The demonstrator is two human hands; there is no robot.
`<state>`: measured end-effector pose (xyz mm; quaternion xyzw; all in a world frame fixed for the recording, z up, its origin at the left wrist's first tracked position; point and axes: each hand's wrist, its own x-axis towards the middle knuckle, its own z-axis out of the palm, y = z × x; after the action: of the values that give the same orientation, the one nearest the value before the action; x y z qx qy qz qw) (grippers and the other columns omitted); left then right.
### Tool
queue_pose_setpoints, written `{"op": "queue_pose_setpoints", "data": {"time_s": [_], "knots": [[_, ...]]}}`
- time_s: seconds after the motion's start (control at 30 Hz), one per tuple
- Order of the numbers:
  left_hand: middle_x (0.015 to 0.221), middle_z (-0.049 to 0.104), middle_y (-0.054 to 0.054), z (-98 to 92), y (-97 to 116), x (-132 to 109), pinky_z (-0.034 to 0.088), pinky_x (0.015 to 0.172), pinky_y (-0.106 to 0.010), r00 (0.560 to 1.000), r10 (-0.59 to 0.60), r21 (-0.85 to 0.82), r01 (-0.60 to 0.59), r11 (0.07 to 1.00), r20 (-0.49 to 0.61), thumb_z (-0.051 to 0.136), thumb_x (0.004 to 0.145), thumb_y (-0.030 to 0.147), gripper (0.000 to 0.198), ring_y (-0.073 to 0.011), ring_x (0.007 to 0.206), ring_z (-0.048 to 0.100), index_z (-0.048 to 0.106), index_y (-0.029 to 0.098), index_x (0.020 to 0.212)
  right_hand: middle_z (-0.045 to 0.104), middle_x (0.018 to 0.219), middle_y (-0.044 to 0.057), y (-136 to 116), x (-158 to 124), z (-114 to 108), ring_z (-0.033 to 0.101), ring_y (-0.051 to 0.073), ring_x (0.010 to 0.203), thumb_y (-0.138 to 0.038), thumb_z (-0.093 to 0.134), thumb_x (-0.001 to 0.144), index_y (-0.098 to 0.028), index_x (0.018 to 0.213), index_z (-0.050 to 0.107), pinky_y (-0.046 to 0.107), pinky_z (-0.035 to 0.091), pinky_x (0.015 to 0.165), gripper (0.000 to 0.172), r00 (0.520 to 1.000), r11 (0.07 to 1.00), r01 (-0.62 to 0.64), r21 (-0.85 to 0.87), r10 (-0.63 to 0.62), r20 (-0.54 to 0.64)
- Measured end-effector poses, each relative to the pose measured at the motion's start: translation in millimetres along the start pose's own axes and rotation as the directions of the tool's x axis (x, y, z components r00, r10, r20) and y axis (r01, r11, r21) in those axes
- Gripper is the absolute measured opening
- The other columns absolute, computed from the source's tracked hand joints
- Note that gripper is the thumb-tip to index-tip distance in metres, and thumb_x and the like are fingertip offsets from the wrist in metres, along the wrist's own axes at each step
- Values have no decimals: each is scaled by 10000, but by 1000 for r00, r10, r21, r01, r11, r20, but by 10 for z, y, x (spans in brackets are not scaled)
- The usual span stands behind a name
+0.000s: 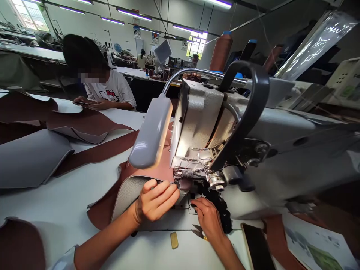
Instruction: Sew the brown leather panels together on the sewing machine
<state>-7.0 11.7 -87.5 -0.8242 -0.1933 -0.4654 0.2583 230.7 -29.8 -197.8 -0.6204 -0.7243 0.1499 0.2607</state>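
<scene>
My left hand [159,198] is closed at the edge of a brown leather-like panel [152,171] with grey backing, close to the needle area of a sewing machine [197,120]. Its curled fingers hide part of that edge. To the right, my right hand [207,215] has its fingertips pressed together low over the machine's plate. A small dark bit shows at them, too small to name. Under the right wrist are thread snips [198,231], blades pointing left, partly covered by the hand. Black gathered trim [223,213] lies just beyond that hand.
A lamp [152,133] on a flexible neck hangs over the panel. Several brown and grey pieces [30,159] spread across the table on the left. A yellowish block [174,240] lies in front, a dark phone-like slab [257,245] at right. Another person [109,88] sits opposite.
</scene>
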Motion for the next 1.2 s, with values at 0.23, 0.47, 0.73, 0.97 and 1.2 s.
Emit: {"op": "queue_pose_setpoints", "data": {"time_s": [0.23, 0.47, 0.73, 0.97, 1.2], "knots": [[877, 730, -22, -30, -30, -14, 317, 711, -302, 999, -27, 17, 26, 1000, 42, 466, 960, 122, 218, -151, 848, 618, 680, 127, 917, 679, 936, 58, -14, -15, -29, 619, 195, 871, -49, 422, 824, -212, 1002, 723, 316, 497, 818, 386, 1000, 999, 28, -46, -27, 7], [888, 720, -42, -20, -23, -14, 319, 741, -320, 994, -71, 3, 71, 997, 86, 424, 979, 128, 242, -169, 867, 626, 666, 121, 979, 652, 992, 79, -28, -24, -47, 611, 211, 893, -11, 382, 825, -197, 1062, 698, 341, 506, 823, 437, 1000, 995, 12, -102, -10, 13], [846, 705, -44, 16, -144, -2, 335, 756, -301, 998, 6, -43, -3, 999, 69, 440, 970, 129, 218, -152, 870, 610, 657, 111, 966, 570, 797, 63, -21, -2, -6, 595, 183, 713, -67, 346, 859, -180, 1088, 680, 310, 505, 669, 420, 1000, 991, 14, -134, -12, 18], [875, 705, -43, -4, -208, -14, 357, 733, -304, 994, 50, -75, -42, 996, 97, 488, 934, 103, 151, -161, 861, 621, 639, 104, 931, 640, 771, 12, -21, 86, -38, 623, 167, 733, -30, 499, 784, -179, 772, 633, 259, 462, 661, 201, 998, 984, 58, -166, -59, -2], [855, 697, -33, 17, -218, -61, 377, 724, -284, 996, -1, -113, 11, 994, 88, 521, 922, 134, 112, -148, 876, 614, 631, 112, 926, 683, 784, 64, 41, 138, -14, 644, 231, 768, -47, 439, 851, -168, 822, 693, 312, 438, 673, 284, 992, 952, 108, -288, -121, -28]]}}
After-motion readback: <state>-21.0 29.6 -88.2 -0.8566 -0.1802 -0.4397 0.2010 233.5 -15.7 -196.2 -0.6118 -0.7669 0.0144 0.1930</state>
